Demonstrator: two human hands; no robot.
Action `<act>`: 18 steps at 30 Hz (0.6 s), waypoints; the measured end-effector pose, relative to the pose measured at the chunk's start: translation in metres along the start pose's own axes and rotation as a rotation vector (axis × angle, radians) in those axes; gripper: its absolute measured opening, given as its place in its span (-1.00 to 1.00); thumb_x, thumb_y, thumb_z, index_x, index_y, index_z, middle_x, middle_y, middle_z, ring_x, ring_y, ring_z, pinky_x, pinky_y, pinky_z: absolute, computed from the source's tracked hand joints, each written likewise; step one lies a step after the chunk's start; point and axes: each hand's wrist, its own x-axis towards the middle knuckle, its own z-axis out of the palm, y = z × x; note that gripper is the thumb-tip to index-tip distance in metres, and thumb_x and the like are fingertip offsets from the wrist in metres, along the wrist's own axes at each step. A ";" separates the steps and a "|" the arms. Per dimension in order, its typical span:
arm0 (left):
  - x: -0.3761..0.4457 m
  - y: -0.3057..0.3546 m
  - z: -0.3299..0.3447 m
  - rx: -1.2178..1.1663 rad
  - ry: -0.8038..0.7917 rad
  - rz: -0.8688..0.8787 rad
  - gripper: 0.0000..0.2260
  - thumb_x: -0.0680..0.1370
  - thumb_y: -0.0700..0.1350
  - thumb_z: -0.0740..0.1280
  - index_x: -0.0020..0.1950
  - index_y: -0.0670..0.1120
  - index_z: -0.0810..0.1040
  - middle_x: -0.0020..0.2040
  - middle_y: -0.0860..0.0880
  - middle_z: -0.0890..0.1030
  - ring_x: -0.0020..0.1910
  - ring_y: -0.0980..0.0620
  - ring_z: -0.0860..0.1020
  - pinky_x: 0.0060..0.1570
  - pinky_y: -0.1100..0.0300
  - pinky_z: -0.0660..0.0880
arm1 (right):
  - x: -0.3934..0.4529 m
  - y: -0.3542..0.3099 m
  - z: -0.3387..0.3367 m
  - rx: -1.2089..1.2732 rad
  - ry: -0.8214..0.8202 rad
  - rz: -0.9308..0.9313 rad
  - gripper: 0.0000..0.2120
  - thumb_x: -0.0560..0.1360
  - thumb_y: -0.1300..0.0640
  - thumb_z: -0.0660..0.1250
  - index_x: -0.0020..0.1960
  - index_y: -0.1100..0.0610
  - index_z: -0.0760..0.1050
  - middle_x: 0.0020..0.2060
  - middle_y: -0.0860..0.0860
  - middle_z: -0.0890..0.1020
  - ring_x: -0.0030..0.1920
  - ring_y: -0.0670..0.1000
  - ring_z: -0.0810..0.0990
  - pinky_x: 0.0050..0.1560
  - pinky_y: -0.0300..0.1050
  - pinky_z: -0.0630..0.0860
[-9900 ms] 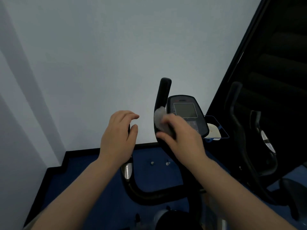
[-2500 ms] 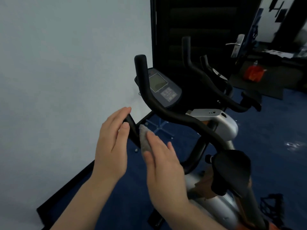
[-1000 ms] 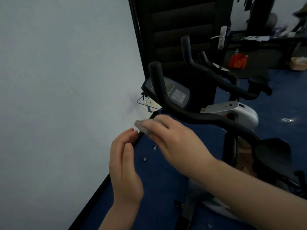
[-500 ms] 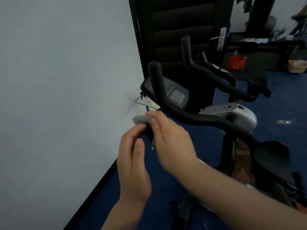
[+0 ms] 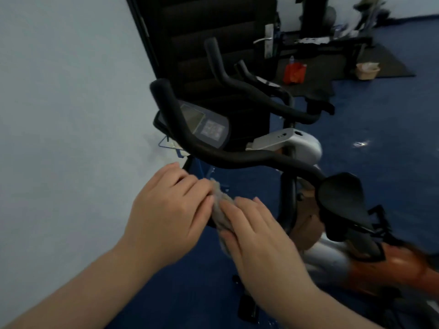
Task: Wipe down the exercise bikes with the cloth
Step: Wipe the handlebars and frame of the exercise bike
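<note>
Dim gym room: pale wall (image 5: 66,103) on our left, blue carpet floor (image 5: 384,186) running right and back, a dark slatted door (image 5: 213,43) behind the machines. Nothing here sits on a table; the bikes stand straight on the floor, so we place things by the bikes themselves. Nearest is the first exercise bike (image 5: 306,146), its black handlebar (image 5: 213,155) sweeping across the middle of the view, the console (image 5: 206,127) tucked behind the left upright, the saddle (image 5: 342,200) at the right end. A second bike's handlebar (image 5: 259,91) stands behind it, nearer the door. An orange bag (image 5: 294,73) and a small basket (image 5: 367,70) lie far back by a dark mat. Half a second ago our right hand was wiping up near the handlebar's left end with the left hand only standing by; now both have dropped below the bar and come together. The left hand (image 5: 166,212) is curled, its fingertips pinching the upper edge of the cloth (image 5: 222,212); the right hand (image 5: 259,241) lies closed over the lower part, thumb under. So the cloth is held between both hands, off the bike, touching no part of it that we can see. We read this as refolding or turning to a cleaner face, not wiping. Judged from here, wiping is paused; the saddle, frame and second bike look like what remains.
</note>
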 end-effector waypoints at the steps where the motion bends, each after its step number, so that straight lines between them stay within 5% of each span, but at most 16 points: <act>1: -0.001 0.001 0.003 0.030 0.018 0.012 -0.75 0.59 -0.08 0.16 -0.09 -0.10 0.62 -0.21 -0.01 0.64 -0.16 -0.07 0.56 0.27 -0.01 0.39 | -0.014 0.014 -0.001 -0.020 0.036 0.011 -0.67 0.56 0.05 0.09 0.26 0.09 0.42 0.09 -0.01 0.57 0.16 0.00 0.52 0.38 -0.06 0.29; 6: 0.004 0.021 0.023 0.174 0.054 0.080 -0.68 0.60 -0.08 0.10 -0.26 -0.07 0.53 -0.38 0.01 0.54 -0.31 -0.05 0.53 0.30 -0.07 0.33 | -0.010 0.039 -0.008 -0.058 0.111 0.187 -0.74 0.60 0.12 0.11 0.20 0.14 0.48 0.19 0.06 0.56 0.28 0.03 0.50 0.29 -0.21 0.36; 9: 0.009 0.039 0.034 0.094 0.079 0.085 -0.64 0.61 -0.10 0.07 -0.35 -0.07 0.44 -0.49 0.01 0.45 -0.48 -0.04 0.43 0.03 -0.05 0.48 | -0.004 0.033 0.003 0.170 0.159 0.347 -0.65 0.63 0.07 0.03 0.38 0.07 0.35 0.41 -0.07 0.35 0.46 -0.16 0.17 0.37 -0.44 0.04; 12: 0.010 0.045 0.043 0.067 0.120 0.026 -0.63 0.59 -0.10 0.10 -0.42 -0.07 0.37 -0.56 0.01 0.38 -0.56 -0.03 0.35 -0.29 0.03 0.42 | -0.029 0.020 0.017 0.360 0.239 0.437 -0.53 0.57 -0.15 -0.11 0.46 -0.12 0.17 0.46 -0.30 0.15 0.46 -0.34 -0.03 0.42 -0.44 -0.05; 14: 0.013 0.047 0.046 0.075 0.157 -0.015 -0.62 0.57 -0.10 0.14 -0.46 -0.07 0.36 -0.59 0.01 0.36 -0.59 -0.03 0.33 -0.33 0.07 0.38 | -0.022 0.020 0.023 0.451 0.311 0.509 -0.48 0.54 -0.22 -0.14 0.48 -0.16 0.06 0.45 -0.37 0.05 0.45 -0.38 -0.09 0.39 -0.51 -0.10; 18: 0.014 0.048 0.048 0.070 0.170 -0.025 -0.61 0.56 -0.11 0.16 -0.49 -0.08 0.34 -0.61 0.00 0.35 -0.61 -0.04 0.31 -0.33 0.10 0.33 | 0.002 0.034 0.021 0.657 0.357 0.692 -0.52 0.64 -0.04 -0.01 0.54 -0.02 0.05 0.51 -0.23 0.08 0.46 -0.33 -0.03 0.29 -0.55 -0.12</act>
